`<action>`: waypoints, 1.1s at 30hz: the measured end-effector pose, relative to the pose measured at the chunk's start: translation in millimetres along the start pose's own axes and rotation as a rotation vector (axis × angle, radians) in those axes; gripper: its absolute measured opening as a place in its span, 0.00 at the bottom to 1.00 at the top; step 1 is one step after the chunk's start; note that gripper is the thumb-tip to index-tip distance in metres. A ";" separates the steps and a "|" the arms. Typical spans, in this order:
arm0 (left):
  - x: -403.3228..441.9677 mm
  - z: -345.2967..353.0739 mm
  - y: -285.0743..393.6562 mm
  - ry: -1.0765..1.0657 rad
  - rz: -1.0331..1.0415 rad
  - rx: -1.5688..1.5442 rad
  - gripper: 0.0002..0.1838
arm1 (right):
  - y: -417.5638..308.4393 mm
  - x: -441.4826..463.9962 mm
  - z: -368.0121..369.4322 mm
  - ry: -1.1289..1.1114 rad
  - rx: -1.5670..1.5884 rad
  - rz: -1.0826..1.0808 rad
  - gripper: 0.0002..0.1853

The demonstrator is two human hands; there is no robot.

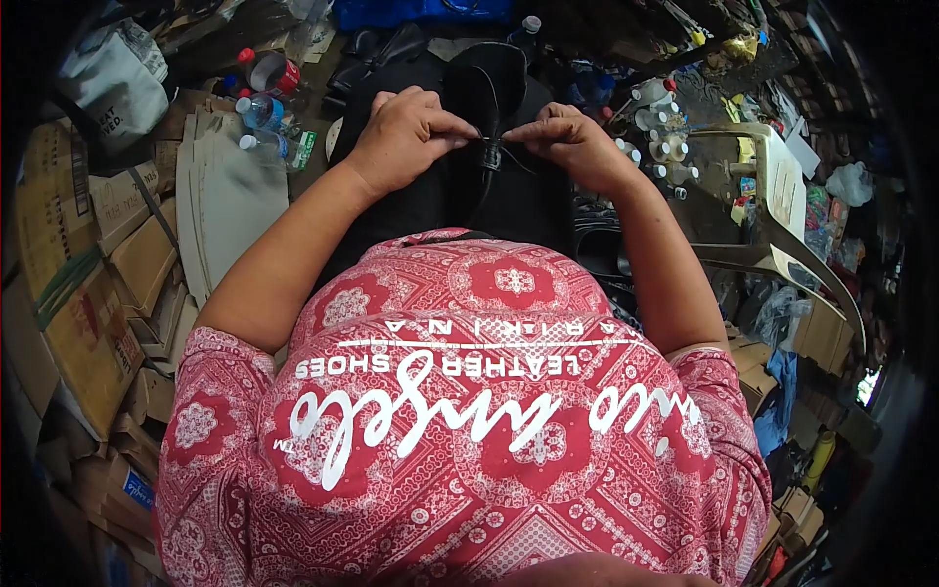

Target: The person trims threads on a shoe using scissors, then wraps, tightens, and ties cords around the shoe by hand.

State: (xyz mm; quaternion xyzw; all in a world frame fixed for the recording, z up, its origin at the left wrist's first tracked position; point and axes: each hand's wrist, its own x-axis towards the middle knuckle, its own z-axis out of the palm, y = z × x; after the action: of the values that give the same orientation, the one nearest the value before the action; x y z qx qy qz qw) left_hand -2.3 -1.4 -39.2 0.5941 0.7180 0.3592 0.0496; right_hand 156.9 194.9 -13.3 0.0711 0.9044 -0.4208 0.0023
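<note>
Much of the leather [486, 83] between my thighs is hard to make out, black against my black trousers [543, 210], and its lower end fades near the hem of my shirt [469, 470]. My fingertips screen part of the work. My left hand [403, 132] meets the leather from its left, thumb and forefinger pressed together, pinching a thread [519, 162]. My right hand [572, 142] comes in from its right with the fingertips drawn together, close beside the narrow, ridged part; the thread is too fine there for me to tell whether they pinch it too. A blue thing [421, 12] beyond the leather is cut off at the top, and the outer edges of my view sink into black.

I count two hands, one piece of leather, one pale chair [780, 196] to its right and one white bag [122, 88] far to its left. At least three bottles [262, 112] lie just left of the leather; the small bottles [650, 119] to its right overlap too much to count.

Flattened cardboard [73, 225] is heaped well left of the leather. Right of it, the floor [719, 103] shows dark and brownish amid plastic, paper and other clutter.
</note>
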 end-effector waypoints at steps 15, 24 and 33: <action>-0.1 -5.2 6.6 0.055 -0.006 0.016 0.10 | -1.9 -1.4 11.6 0.115 0.229 0.094 0.17; -1.6 7.0 4.3 -0.009 -0.222 0.003 0.09 | 2.6 0.6 24.8 0.175 0.363 0.070 0.16; 10.7 9.2 17.2 -0.115 -0.351 -0.064 0.07 | 9.9 6.6 37.4 0.285 0.202 0.090 0.12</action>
State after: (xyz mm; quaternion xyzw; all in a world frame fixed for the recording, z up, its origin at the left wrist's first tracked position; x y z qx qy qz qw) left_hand 13.2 12.9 -32.3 0.4775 0.7947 0.3333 0.1714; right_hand 149.6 173.6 -45.4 0.1703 0.8445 -0.4947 -0.1144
